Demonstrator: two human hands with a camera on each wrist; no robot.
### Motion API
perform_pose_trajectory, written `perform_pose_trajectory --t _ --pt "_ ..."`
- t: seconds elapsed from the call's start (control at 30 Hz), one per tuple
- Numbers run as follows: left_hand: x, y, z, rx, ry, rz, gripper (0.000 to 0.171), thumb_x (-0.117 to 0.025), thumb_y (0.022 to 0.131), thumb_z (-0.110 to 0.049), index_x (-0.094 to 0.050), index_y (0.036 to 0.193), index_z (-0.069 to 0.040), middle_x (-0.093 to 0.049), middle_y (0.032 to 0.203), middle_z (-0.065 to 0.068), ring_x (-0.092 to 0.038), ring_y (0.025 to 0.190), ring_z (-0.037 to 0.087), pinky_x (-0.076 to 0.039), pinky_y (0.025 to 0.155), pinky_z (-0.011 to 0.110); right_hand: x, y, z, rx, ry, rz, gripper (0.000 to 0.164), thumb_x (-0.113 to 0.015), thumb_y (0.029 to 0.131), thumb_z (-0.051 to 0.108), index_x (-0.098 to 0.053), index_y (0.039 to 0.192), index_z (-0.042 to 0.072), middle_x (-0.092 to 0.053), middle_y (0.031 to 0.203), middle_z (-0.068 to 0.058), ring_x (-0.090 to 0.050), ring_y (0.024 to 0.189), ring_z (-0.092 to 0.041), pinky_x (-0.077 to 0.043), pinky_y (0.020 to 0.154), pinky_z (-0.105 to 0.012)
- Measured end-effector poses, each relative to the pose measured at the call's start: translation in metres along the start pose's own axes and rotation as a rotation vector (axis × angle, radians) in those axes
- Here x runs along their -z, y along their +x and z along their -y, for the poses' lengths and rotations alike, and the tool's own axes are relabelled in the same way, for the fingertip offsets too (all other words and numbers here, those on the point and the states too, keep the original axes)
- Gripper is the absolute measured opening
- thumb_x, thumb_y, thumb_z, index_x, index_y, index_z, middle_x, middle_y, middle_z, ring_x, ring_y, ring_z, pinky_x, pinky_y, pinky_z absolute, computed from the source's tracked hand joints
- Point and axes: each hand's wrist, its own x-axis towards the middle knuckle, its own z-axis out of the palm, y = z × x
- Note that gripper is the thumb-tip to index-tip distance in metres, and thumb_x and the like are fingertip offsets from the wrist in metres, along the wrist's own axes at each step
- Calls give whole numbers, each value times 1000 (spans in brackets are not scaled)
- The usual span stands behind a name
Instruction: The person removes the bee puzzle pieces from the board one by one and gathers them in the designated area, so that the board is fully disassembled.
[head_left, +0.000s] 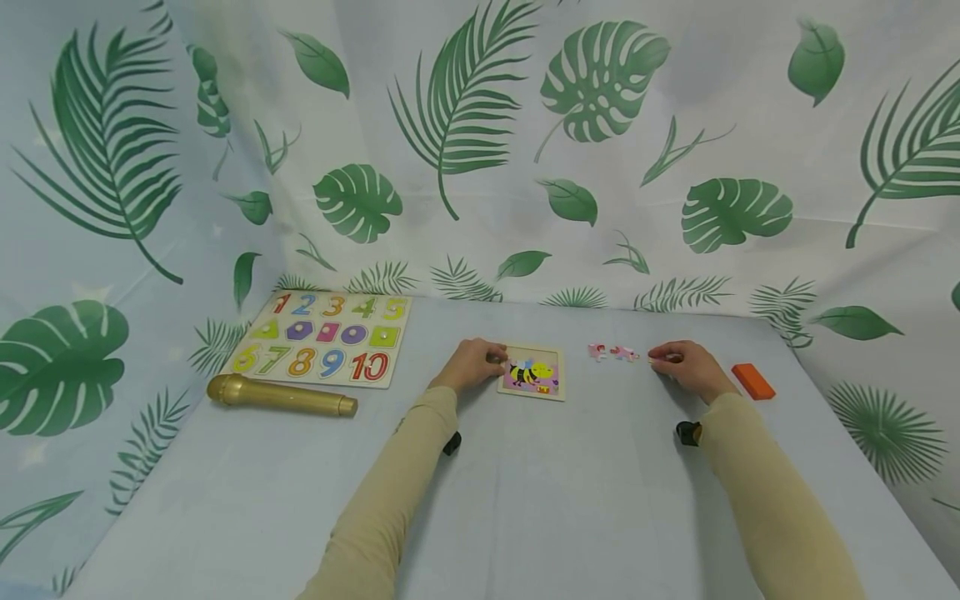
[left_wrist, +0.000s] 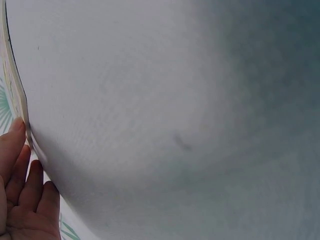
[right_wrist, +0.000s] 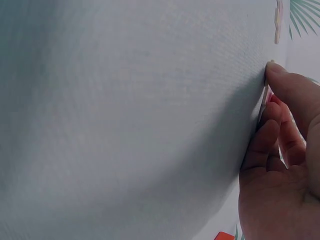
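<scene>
A small wooden jigsaw puzzle tray (head_left: 537,396) with a cartoon bee picture lies on the table. My left hand (head_left: 474,362) holds its left edge between thumb and fingers. In the left wrist view, the thumb of that hand (left_wrist: 27,200) meets the side of the puzzle tray (left_wrist: 19,90). To the right, my right hand (head_left: 692,368) pinches a puzzle piece (right_wrist: 265,95) at the table surface, mostly hidden by the fingers. Just left of that hand lie two pink puzzle pieces, one nearer (head_left: 624,354) and one farther (head_left: 597,352).
A wooden number and shape board (head_left: 318,337) lies at the back left. In front of it is a gold microphone (head_left: 281,396). An orange block (head_left: 753,382) sits right of my right hand. Leaf-patterned cloth (head_left: 480,233) rises behind the table (head_left: 570,500).
</scene>
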Motion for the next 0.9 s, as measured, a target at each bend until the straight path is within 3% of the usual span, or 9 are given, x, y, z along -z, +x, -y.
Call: perform_pose_trajectory --t 0.43,0.53,0.67,0.9 --pt "0 2 3 -7 4 9 30 -69 92 -14 -70 120 -6 -59 137 3 -49 132 22 -36 111 36 0 0 -3 -60 130 6 60 -55 97 47 -47 142 8 -34 145 -26 -37 122 -41 -39 103 -56" --pt "0 1 3 -9 0 10 30 -69 91 -13 -70 120 -6 -59 137 3 -49 131 23 -37 111 36 -2 2 10 -58 129 10 56 -54 99 44 -48 142 8 -34 145 -26 -38 121 -41 -38 103 -56" --pt "1 2 4 -12 1 8 30 -69 91 -13 -70 120 -6 -58 137 3 -49 131 23 -38 111 36 -13 6 37 -20 111 15 50 -56 99 37 -51 139 7 -44 138 -23 -44 116 -37 -42 97 -50" --pt "0 3 5 -27 32 1 30 -70 91 -14 -70 119 -7 -59 137 2 -50 131 22 -37 111 35 -57 10 99 59 110 77 46 -60 97 34 -55 135 7 -54 131 -16 -50 112 -31 -45 95 -44"
